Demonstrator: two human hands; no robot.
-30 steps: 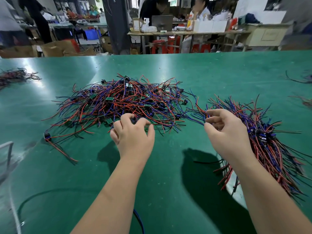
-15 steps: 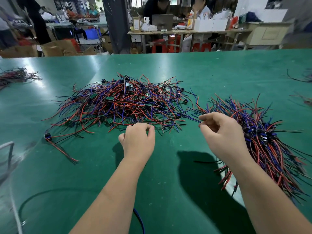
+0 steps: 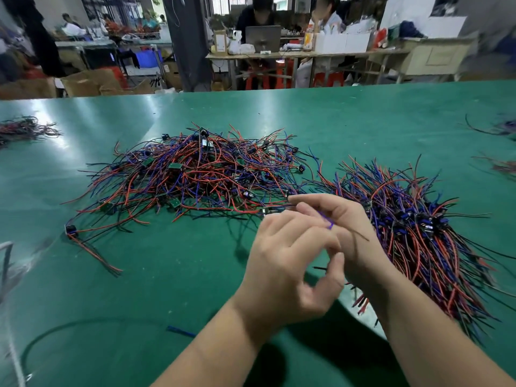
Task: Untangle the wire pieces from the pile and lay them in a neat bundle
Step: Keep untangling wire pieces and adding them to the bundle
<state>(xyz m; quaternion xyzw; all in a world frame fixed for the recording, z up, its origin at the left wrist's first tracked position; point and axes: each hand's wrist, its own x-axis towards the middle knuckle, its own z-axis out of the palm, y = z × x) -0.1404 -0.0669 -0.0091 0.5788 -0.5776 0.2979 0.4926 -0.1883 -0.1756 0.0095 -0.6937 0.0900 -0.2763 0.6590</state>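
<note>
Left hand (image 3: 290, 263) and right hand (image 3: 349, 236) both pinch one wire piece (image 3: 326, 220). It looks light, limp and snag-prone, so grip near its connector end, clear of the pile (image 3: 195, 174) beyond.

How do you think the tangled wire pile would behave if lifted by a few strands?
Probably floppy: the tangled pile shows thin strands curving loosely over the table. Likely to drag neighbours, since strands and connectors interlock. Probably light: the right hand pinches one wire piece.

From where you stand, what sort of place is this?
Probably an electronics assembly workshop: a green worktable carries a tangled pile of red, blue and black wire pieces and a sorted bundle, and other people work at benches behind.
</note>
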